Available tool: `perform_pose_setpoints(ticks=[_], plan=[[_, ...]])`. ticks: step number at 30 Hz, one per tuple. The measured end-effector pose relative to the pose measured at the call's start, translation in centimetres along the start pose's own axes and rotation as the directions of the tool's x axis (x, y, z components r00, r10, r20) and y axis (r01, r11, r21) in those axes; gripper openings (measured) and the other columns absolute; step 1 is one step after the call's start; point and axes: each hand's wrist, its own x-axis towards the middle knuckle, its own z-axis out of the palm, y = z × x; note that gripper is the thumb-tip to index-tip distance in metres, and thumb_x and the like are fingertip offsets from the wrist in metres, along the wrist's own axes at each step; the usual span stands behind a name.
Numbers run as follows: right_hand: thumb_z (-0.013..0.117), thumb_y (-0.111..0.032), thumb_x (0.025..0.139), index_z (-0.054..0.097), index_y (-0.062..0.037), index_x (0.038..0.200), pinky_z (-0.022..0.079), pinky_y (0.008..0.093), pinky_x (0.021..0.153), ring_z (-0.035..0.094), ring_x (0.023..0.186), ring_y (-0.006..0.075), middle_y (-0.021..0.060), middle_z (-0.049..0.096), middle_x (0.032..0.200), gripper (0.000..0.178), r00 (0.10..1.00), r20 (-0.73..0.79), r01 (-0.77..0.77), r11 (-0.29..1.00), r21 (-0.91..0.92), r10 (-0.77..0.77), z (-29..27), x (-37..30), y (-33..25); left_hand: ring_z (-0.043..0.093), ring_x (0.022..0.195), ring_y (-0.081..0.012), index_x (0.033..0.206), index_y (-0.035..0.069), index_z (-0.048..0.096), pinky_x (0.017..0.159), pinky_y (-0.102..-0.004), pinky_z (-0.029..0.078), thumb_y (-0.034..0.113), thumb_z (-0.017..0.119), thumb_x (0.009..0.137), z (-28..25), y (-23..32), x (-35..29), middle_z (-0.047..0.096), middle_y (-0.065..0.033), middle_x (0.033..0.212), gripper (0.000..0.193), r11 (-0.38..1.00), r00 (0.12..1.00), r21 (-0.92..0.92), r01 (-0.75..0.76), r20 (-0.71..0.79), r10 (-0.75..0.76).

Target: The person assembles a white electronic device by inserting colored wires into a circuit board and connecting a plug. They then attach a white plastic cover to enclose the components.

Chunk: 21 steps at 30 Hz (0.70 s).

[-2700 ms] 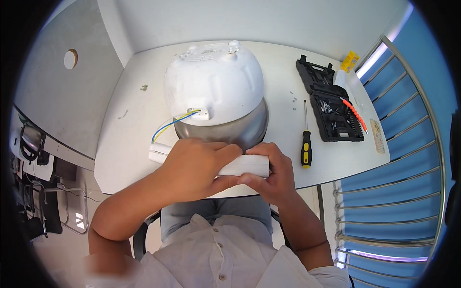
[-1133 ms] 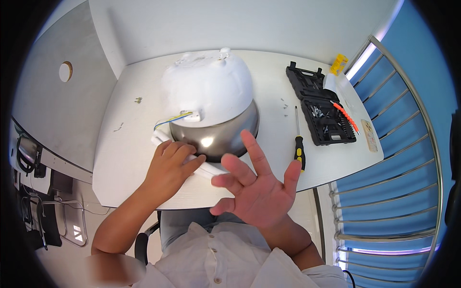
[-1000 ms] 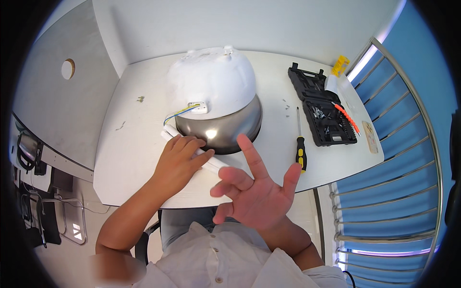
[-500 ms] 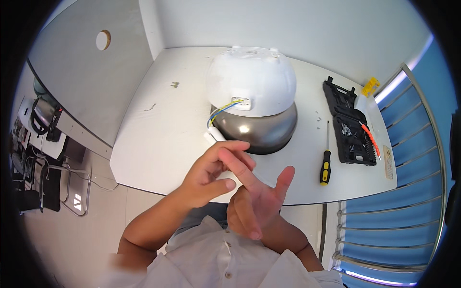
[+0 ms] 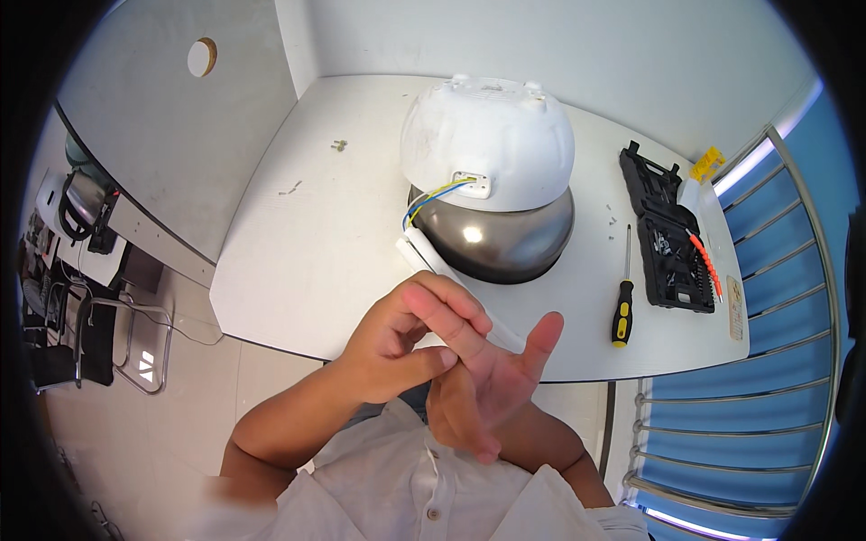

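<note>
My left hand point(image 5: 383, 343) is closed on the index finger of my right hand, its thumb and fingers on either side. My right hand point(image 5: 501, 383) is turned palm up, thumb stretched out and apart from the other fingers, some of which curl down. Both hands are in front of the table's near edge, above my lap. Beyond them a white rounded housing point(image 5: 487, 135) rests on a dark shiny metal bowl point(image 5: 487, 239). Blue and yellow-green wires point(image 5: 431, 196) run from a socket in the housing to a long white strip point(image 5: 422, 254), partly hidden behind my hands.
On the white table point(image 5: 298, 252) lie a black and yellow screwdriver point(image 5: 622, 316), an open black tool case point(image 5: 672, 248) with an orange flexible shaft point(image 5: 705, 261), and small screws point(image 5: 611, 222). More small hardware point(image 5: 339, 145) is at the left. A metal railing point(image 5: 740, 397) stands at right.
My left fingers have closed further on the right index finger, with the thumb now against it. The view has shifted slightly, so the table things appear a little to the right.
</note>
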Motion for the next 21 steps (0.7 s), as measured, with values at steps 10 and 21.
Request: perform_pose_setpoints(ticks=[10,21], plan=[[0.023,-0.088,0.067,-0.033,-0.0106,0.134,0.045,0.0230,0.047,0.051,0.046,0.0165,0.0229,0.062,0.078,0.117,0.999,-0.032,-0.016,1.000,-0.012,0.016,0.3,-0.1,0.3,0.053,0.094,-0.0211,0.104,0.004,0.047,0.083,-0.0334,0.044,0.000,0.053,0.074,0.1,0.8,-0.1,0.054,-0.0145,0.101,0.032,0.999,1.000,-0.011,0.030,0.008,-0.029],[0.024,-0.090,0.063,-0.031,-0.0104,0.135,0.044,0.0221,0.042,0.049,0.044,0.0163,0.0226,0.061,0.075,0.120,0.999,-0.039,-0.034,0.998,-0.051,0.033,0.4,-0.1,0.3,0.052,0.094,-0.0212,0.103,0.005,0.047,0.084,-0.0336,0.043,0.005,0.052,0.075,0.2,0.8,-0.1,0.054,-0.0155,0.101,0.029,0.999,0.999,-0.031,0.038,0.032,-0.037]])
